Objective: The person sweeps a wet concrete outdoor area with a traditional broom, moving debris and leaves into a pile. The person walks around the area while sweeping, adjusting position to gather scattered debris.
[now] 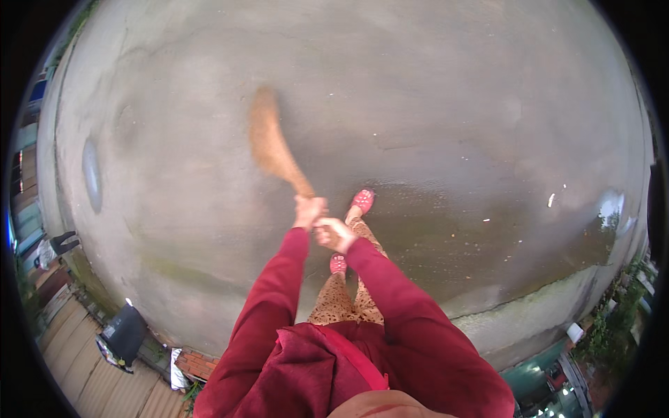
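Note:
A tan, curved broom [270, 143] reaches forward and to the left from my hands, its head blurred by motion over the grey concrete ground. My left hand [310, 210] is wrapped round the handle just below the bristles. Closer to my body, my right hand [335, 235] grips the same handle, and its fingers cover the handle's end. Both arms, in dark red sleeves, stretch out in front of me. Whether the bristles touch the ground I cannot tell.
Wet, darker concrete [446, 230] spreads to my right, with small white scraps [551, 200] on it. My red shoes [363, 201] stand near the broom. A dark box-like object [123, 333] and bricks [196, 364] lie behind on the left. Another person [49, 252] is at the far left.

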Tool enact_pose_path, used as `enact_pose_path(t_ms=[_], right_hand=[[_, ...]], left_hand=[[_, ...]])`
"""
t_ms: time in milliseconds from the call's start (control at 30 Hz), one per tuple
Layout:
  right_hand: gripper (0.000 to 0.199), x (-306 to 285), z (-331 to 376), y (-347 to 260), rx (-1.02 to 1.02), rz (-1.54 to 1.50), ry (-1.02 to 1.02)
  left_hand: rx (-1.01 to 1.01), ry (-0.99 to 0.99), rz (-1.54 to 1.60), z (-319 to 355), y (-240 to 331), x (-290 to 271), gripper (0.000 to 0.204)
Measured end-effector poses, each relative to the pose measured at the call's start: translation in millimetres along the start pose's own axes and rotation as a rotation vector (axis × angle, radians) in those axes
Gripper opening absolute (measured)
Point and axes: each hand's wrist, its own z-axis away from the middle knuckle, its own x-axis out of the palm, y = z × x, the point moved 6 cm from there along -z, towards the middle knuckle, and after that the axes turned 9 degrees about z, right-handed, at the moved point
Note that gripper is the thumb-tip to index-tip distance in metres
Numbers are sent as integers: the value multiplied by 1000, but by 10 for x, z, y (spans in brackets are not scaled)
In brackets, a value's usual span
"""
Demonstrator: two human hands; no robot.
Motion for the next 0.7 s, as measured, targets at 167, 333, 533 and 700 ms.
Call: enact_pose_path(t_ms=[167, 333, 533, 700], right_hand=[[9, -450, 1208, -711, -449, -267, 227], [11, 167, 959, -1072, -503, -309, 479], [8, 1043, 438, -614, -338, 32, 418], [6, 1755, -292, -887, 37, 370, 30]], left_hand=[[44, -517, -439, 950, 858, 1968, 69], [-15, -1013, -89, 1149, 1620, 1805, 70], [39, -681, 194, 1081, 2041, 266, 71], [42, 24, 426, 347, 2121, -972, 46]])
